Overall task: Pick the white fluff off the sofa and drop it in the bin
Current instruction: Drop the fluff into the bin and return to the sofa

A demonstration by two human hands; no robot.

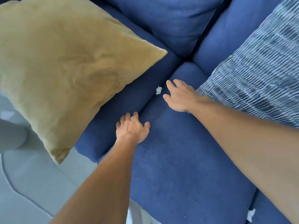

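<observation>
A small clump of white fluff (pixel 158 90) lies in the seam between two seat cushions of the blue sofa (pixel 186 159). My right hand (pixel 178 96) hovers just right of it, fingers spread, holding nothing. My left hand (pixel 131 128) rests lower on the same seam with fingers apart, and a tiny white speck (pixel 132 117) shows at its fingertips. Another piece of white fluff (pixel 251 215) sits in the gap between cushions at the bottom right. No bin is in view.
A mustard yellow pillow (pixel 64 65) leans on the left seat, overhanging the sofa's edge. A blue and white striped pillow (pixel 258 70) lies on the right, under my right forearm. Pale tiled floor (pixel 32 183) shows at the lower left.
</observation>
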